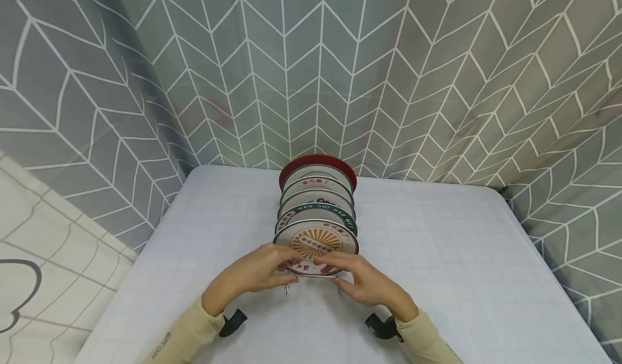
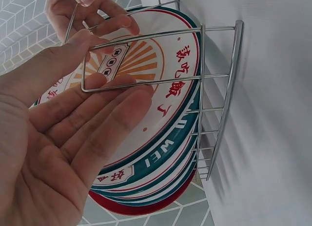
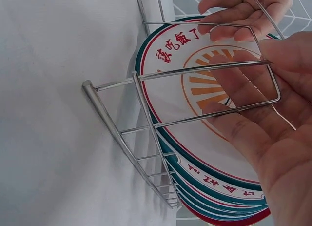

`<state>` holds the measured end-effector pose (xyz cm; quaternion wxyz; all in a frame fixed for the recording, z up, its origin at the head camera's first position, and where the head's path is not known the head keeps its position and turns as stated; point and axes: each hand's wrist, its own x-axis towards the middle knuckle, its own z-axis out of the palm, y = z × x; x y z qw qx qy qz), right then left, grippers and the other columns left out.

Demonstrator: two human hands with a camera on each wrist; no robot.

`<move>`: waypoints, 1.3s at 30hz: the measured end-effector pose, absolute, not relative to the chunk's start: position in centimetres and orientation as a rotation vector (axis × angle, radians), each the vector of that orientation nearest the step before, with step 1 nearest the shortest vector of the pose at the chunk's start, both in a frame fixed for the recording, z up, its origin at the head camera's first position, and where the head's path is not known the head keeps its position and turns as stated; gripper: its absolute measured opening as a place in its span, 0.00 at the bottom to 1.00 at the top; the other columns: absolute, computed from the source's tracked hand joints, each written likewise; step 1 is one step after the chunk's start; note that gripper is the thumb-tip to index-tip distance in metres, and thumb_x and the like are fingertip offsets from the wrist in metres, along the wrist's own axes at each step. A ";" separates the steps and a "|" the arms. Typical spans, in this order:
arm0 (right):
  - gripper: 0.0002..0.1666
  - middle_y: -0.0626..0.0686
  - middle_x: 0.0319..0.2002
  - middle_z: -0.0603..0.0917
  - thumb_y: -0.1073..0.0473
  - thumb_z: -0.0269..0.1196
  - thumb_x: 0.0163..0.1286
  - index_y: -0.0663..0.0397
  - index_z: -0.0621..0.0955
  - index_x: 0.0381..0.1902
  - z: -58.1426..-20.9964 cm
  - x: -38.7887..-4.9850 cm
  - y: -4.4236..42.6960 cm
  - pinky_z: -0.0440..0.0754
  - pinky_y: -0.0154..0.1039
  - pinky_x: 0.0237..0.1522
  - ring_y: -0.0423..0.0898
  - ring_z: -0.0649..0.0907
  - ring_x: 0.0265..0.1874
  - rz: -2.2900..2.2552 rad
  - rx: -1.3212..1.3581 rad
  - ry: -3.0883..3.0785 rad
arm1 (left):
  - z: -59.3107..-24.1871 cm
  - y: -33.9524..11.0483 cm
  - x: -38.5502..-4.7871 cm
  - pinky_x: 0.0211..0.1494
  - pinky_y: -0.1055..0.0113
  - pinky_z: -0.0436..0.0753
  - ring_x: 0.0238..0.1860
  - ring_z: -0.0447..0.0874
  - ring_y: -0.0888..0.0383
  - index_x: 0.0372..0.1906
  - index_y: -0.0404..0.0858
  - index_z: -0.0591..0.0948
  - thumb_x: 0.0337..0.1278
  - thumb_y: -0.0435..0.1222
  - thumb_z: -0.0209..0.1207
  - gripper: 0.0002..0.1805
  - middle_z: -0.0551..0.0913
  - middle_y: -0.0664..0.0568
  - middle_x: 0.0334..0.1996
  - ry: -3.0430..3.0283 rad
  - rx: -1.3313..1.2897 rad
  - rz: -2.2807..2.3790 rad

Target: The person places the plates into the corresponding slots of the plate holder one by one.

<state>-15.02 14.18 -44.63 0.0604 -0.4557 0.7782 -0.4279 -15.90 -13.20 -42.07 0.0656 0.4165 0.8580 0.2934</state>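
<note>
A silver wire dish rack holds several round plates standing one behind another. The front plate is white with an orange sunburst, red characters and a green rim. Behind it stands a plate with a green lettered band; a red plate is at the far end. My left hand grips the rack's front wire loop on its left side, thumb and fingers on either side of the wire. On the right side, my right hand holds another front wire loop the same way. The fingers cover part of the front plate.
The rack stands on a table with a pale cloth, near its back edge. Grey curtains with white chevron lines hang behind and at both sides. Black straps or mounts sit at both wrists.
</note>
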 end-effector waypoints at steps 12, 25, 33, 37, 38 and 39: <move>0.32 0.57 0.59 0.80 0.77 0.61 0.62 0.61 0.74 0.65 -44.7 -15.2 14.6 0.85 0.46 0.50 0.46 0.85 0.48 -1.265 -1.404 2.358 | -42.1 -12.9 -15.7 0.34 0.79 0.80 0.31 0.82 0.62 0.48 0.33 0.84 0.54 0.37 0.69 0.17 0.86 0.51 0.35 2.617 1.273 0.840; 0.29 0.59 0.57 0.81 0.71 0.64 0.64 0.63 0.74 0.64 -44.4 -15.0 14.5 0.85 0.45 0.51 0.49 0.85 0.48 -1.241 -1.401 2.401 | -41.9 -12.9 -15.5 0.35 0.79 0.80 0.33 0.85 0.58 0.50 0.33 0.83 0.54 0.37 0.68 0.18 0.87 0.49 0.40 2.614 1.228 0.831; 0.32 0.59 0.58 0.81 0.72 0.64 0.64 0.59 0.73 0.66 -44.5 -14.9 14.6 0.85 0.47 0.49 0.45 0.85 0.47 -1.253 -1.383 2.390 | -41.8 -12.9 -15.5 0.34 0.79 0.80 0.32 0.85 0.59 0.50 0.34 0.83 0.54 0.37 0.68 0.18 0.87 0.49 0.39 2.614 1.232 0.827; 0.31 0.59 0.59 0.80 0.71 0.64 0.64 0.59 0.74 0.66 -44.4 -14.9 14.5 0.85 0.47 0.50 0.44 0.85 0.48 -1.248 -1.368 2.394 | -41.8 -12.9 -15.5 0.34 0.80 0.80 0.32 0.84 0.59 0.50 0.34 0.83 0.54 0.37 0.69 0.19 0.87 0.49 0.39 2.618 1.236 0.828; 0.31 0.58 0.59 0.80 0.71 0.64 0.64 0.59 0.74 0.66 -44.4 -14.8 14.5 0.85 0.48 0.51 0.45 0.85 0.49 -1.244 -1.362 2.398 | -41.9 -12.9 -15.5 0.34 0.80 0.80 0.32 0.84 0.59 0.50 0.33 0.83 0.54 0.37 0.69 0.19 0.87 0.49 0.39 2.618 1.237 0.829; 0.31 0.58 0.59 0.80 0.71 0.64 0.64 0.59 0.74 0.66 -44.4 -14.8 14.5 0.85 0.48 0.51 0.46 0.85 0.50 -1.239 -1.356 2.404 | -41.9 -12.9 -15.6 0.34 0.80 0.80 0.32 0.84 0.59 0.50 0.34 0.83 0.54 0.37 0.69 0.19 0.87 0.49 0.39 2.618 1.239 0.832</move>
